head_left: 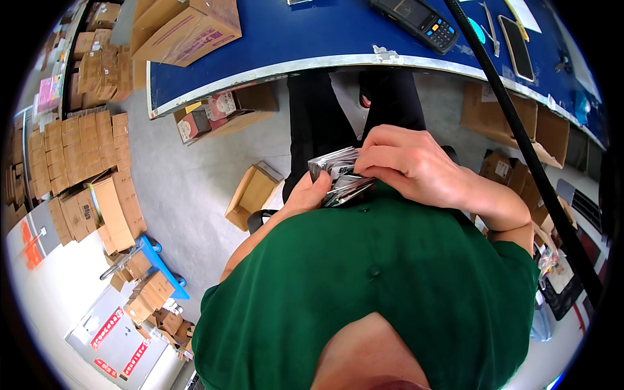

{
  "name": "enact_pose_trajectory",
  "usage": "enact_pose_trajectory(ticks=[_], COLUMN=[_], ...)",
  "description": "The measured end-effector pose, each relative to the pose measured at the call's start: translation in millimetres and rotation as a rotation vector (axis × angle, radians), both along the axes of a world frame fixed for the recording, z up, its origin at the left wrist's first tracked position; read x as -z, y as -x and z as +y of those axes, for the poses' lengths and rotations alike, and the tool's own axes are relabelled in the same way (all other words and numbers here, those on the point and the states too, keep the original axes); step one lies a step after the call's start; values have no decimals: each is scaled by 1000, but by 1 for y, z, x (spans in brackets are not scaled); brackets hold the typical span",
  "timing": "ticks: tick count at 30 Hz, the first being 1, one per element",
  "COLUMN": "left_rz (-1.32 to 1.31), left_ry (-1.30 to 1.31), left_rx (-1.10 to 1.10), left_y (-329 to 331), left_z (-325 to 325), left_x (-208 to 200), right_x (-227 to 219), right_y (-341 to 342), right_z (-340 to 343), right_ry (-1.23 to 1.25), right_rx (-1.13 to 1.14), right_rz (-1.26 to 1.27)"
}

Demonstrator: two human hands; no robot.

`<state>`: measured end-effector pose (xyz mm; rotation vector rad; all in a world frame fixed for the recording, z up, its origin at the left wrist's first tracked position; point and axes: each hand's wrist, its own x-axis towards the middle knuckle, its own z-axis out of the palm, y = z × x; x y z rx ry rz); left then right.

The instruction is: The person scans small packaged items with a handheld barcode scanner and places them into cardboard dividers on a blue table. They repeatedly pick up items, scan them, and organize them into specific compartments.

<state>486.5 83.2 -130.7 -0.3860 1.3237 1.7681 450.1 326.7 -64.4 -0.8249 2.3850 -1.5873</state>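
Observation:
Close to my chest, my left hand (307, 194) grips a thick stack of small flat silver-and-black packets (337, 168) from below, its thumb pressed on their near side. The packets fan apart, with a gap between the far group and the near group. My right hand (406, 161) reaches in from the right, its fingertips bent together at the packets' right edge. Whether it pinches one packet or several is hidden by the fingers. The blue-topped table (312, 39) stands beyond both hands.
On the table are an open cardboard box (188, 39), a handheld scanner (419, 23) and a phone (516, 49). A black pole (513, 117) slants across the right side. An open carton (252, 195) sits on the floor; stacked boxes (78, 153) stand at left near a blue trolley (162, 266).

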Motion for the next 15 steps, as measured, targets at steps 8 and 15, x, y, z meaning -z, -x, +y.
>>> enact_pose_trajectory(ticks=[8,15], left_rz=[-132,25], left_ry=[-151,13], left_rx=[-168,73], left_y=[-7,25], left_z=[-5,9], left_x=[45,16], right_x=[-7,-5], right_y=[8,6], right_z=[6,-2], right_ry=[71,-124], right_rx=[-87,44], right_rz=[-16,193])
